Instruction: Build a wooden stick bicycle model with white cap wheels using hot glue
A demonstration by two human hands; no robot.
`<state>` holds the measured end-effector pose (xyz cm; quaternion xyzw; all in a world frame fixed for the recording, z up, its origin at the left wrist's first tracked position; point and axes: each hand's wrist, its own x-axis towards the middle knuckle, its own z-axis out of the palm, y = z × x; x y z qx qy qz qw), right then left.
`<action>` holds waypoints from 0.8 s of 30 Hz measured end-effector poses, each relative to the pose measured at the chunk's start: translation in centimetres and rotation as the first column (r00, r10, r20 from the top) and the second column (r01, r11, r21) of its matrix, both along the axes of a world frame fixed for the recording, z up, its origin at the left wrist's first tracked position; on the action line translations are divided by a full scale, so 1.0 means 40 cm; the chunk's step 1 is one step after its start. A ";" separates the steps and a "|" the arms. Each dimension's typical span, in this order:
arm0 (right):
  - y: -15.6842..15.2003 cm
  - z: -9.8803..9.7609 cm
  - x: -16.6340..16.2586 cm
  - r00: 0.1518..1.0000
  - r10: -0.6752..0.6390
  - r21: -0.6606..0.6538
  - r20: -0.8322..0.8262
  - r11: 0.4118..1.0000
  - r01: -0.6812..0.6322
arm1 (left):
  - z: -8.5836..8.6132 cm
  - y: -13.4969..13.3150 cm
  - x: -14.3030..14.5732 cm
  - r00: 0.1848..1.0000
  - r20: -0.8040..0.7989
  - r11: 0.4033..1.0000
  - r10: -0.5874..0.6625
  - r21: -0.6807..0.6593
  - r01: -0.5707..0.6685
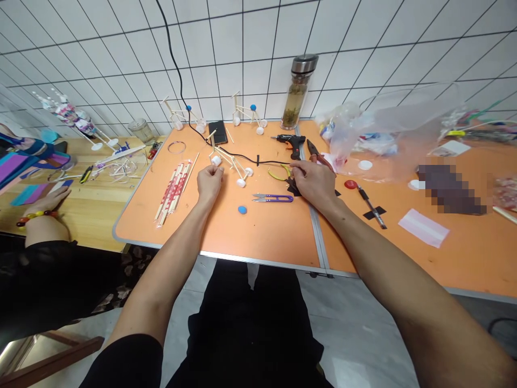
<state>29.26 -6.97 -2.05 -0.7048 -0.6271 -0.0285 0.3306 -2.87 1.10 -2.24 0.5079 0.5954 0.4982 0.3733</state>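
Note:
My left hand is closed on the orange table beside a small three-wheeled stick model with white wheels. Its fingertips are near one wheel; anything pinched in them is too small to make out. My right hand is closed with the palm down, its fingertips at a yellow curved handle and a black cord. Its grip is hidden from me. Between my hands lie purple thread snips and a blue clay ball. Packaged chopsticks lie left of my left hand.
Two similar models stand by the tiled wall. A glue gun, red-handled pliers and a tea bottle are behind my right hand. At right are a pen and plastic bag. Another person's hand is left.

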 end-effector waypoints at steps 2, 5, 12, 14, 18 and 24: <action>0.000 0.001 0.001 1.000 -0.001 -0.005 0.002 1.000 0.001 | 0.002 0.000 -0.001 1.000 -0.007 1.000 -0.017 -0.013 0.016; -0.002 0.001 0.001 1.000 0.008 -0.007 0.008 1.000 -0.008 | 0.005 -0.006 0.000 1.000 0.003 1.000 -0.015 -0.006 0.015; -0.007 0.001 0.003 1.000 0.026 -0.013 -0.004 1.000 -0.026 | 0.037 -0.033 0.014 0.995 0.098 1.000 0.018 0.023 -0.020; -0.008 0.003 0.003 1.000 0.030 -0.014 -0.008 0.999 -0.030 | 0.054 -0.041 0.014 0.989 0.134 0.996 0.059 0.054 -0.066; -0.010 0.009 -0.002 0.999 0.018 -0.026 -0.026 0.999 -0.019 | 0.081 -0.067 0.021 0.992 0.115 0.943 0.055 0.320 -0.089; -0.012 0.013 -0.010 1.000 0.017 -0.034 -0.011 0.999 -0.018 | 0.114 -0.153 0.077 0.986 -0.097 0.790 -0.139 0.589 0.169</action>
